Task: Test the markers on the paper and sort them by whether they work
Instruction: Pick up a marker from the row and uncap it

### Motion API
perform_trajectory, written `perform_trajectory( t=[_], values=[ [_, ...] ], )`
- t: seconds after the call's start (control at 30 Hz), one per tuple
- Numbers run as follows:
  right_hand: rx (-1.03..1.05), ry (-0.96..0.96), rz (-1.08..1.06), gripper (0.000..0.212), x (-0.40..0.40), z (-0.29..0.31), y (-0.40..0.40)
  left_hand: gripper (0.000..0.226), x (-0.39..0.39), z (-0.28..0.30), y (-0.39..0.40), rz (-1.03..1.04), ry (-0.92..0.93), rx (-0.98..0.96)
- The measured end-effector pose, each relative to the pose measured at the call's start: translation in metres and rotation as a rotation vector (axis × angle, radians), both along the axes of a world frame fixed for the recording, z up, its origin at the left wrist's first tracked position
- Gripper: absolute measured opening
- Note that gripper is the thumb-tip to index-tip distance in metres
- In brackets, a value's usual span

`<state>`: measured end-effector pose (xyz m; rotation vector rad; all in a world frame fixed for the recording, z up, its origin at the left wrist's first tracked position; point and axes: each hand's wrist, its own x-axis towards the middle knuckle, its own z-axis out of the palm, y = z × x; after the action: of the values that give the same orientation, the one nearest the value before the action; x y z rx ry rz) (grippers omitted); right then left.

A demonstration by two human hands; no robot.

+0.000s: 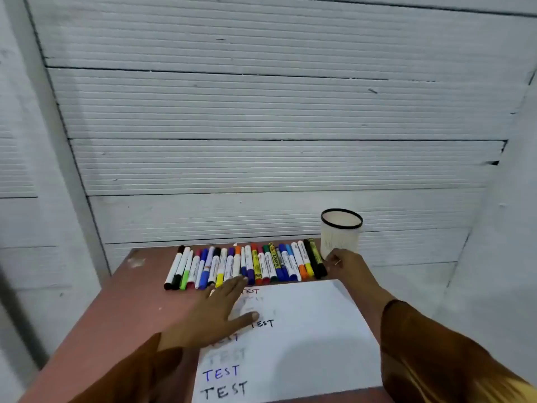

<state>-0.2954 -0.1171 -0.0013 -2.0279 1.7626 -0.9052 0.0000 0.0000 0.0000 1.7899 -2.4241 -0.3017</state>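
Two hands: left hand [216,311] fingers flat on paper [305,330], touching markers [247,264]; right hand [347,264] grip unclear.

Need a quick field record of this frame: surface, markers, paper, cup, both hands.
surface: reddish-brown table against a white ribbed wall
markers: row of capped markers lying side by side along the far edge, mixed colours
paper: white sheet in front of the row, "TEST" written repeatedly down its left side, some faint
cup: white cup with black rim, upright, right of the row; contents not visible
left hand: flat, fingers straight, resting on the paper, fingertips near the markers
right hand: at the base of the cup; grip unclear
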Motion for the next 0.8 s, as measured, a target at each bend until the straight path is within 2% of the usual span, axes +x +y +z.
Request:
perform_trajectory(
  t=[0.07, 0.13, 0.27, 0.47, 0.6, 0.7, 0.8],
  values=[
    [-0.006, 0.078, -0.015, 0.009, 0.000, -0.005, 0.002, 0.113, -0.001, -0.004, 0.006, -0.037, -0.019, 0.037],
    [0.024, 0.202, 0.021, 0.014, 0.005, -0.006, 0.008, 0.104, 0.001, -0.014, 0.008, -0.031, -0.047, 0.042],
    [-0.022, 0.223, 0.017, 0.014, 0.013, -0.008, 0.012, 0.101, 0.005, -0.022, 0.010, -0.035, -0.102, 0.046],
    [0.005, 0.310, -0.109, 0.013, 0.013, 0.001, 0.019, 0.101, 0.008, -0.028, 0.012, -0.049, -0.111, 0.023],
    [0.012, 0.253, -0.143, 0.013, 0.022, 0.002, 0.018, 0.101, 0.008, -0.029, 0.014, -0.052, -0.094, 0.027],
    [0.006, -0.009, -0.166, 0.003, 0.031, 0.002, 0.021, 0.106, 0.009, -0.028, 0.015, -0.052, -0.082, 0.047],
    [0.026, -0.266, -0.258, 0.002, 0.037, 0.007, 0.024, 0.112, 0.009, -0.028, 0.014, -0.050, -0.068, 0.045]
  ],
)
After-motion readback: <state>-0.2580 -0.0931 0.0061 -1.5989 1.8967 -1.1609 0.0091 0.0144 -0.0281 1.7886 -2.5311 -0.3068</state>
